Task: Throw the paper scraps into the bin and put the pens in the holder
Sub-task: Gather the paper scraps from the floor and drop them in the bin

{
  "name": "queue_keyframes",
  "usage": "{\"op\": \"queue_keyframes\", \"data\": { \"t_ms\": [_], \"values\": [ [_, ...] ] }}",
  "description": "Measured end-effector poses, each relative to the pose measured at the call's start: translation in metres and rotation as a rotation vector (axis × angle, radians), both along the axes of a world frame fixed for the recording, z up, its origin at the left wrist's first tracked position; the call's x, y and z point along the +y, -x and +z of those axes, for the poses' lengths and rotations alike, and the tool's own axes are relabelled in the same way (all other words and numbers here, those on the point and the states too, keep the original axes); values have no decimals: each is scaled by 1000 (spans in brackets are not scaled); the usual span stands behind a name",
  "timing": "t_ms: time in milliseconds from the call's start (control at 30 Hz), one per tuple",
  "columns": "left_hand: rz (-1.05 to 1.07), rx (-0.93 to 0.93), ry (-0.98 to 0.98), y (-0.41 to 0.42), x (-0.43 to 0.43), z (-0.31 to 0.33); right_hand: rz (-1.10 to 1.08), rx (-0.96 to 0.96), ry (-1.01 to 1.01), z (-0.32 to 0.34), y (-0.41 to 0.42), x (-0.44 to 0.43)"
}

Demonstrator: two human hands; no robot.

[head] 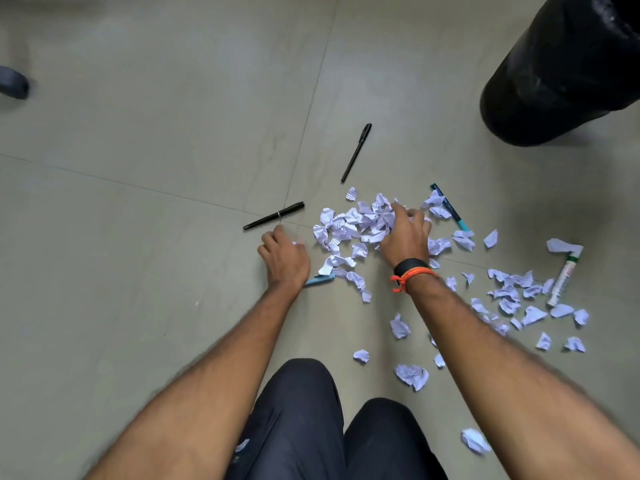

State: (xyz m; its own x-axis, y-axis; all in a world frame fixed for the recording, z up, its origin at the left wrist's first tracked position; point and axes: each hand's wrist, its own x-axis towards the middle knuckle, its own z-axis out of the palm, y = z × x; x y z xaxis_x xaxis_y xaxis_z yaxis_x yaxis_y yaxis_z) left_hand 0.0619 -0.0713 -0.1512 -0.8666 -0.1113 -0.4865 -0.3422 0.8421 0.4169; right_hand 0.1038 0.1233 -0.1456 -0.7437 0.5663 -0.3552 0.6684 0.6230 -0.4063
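Far left of the heap of scraps [360, 223]: black pen [273, 216], long axis low-left to high-right, just beyond the left hand [284, 258]. Left fingers [268, 242] curled under, a fleck of white at the tips; cannot tell whether pinched. Blue pen [318, 280] partly hidden beneath that wrist, just below the heap.

Above the heap: second black pen [356, 152], steeply slanted, apart from both hands.

On the heap: right hand [407, 233], fingers [398, 211] bent and dug in around a clump.

Right edge of the heap: teal pen [450, 207], partly under scraps. Further right: white marker [562, 275], among loose scraps [512, 292].

High and far right of the heap: bin [561, 71], on the right hand's side; probably the hand to carry.

Count: five pens, one bin, no holder in view, scraps too many to count.
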Motion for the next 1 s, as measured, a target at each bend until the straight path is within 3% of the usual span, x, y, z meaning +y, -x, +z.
{"op": "queue_keyframes", "data": {
  "t_ms": [167, 333, 500, 667, 800, 867, 1000],
  "values": [
    [-82, -68, -244, 10, 50, 6, -115, 130, -52, -4, -32, 31],
    [-199, -162, -42, 21, 64, 11, -99, -20, -27, -10, -30, 59],
    [-318, -301, -19, 29, 91, 13, 12, -63, 19, -14, -10, 55],
    [-348, -167, 22, 32, 94, 16, -130, 111, -39, 1, 3, 70],
    [-453, -216, 72, 36, 103, 17, 97, -71, 102, -6, 14, 77],
    [-480, -235, 47, 36, 114, 17, 191, -72, 127, -5, 15, 73],
    [-510, -158, 102, 43, 117, 20, 39, 59, 99, 3, 20, 82]
  ]
}}
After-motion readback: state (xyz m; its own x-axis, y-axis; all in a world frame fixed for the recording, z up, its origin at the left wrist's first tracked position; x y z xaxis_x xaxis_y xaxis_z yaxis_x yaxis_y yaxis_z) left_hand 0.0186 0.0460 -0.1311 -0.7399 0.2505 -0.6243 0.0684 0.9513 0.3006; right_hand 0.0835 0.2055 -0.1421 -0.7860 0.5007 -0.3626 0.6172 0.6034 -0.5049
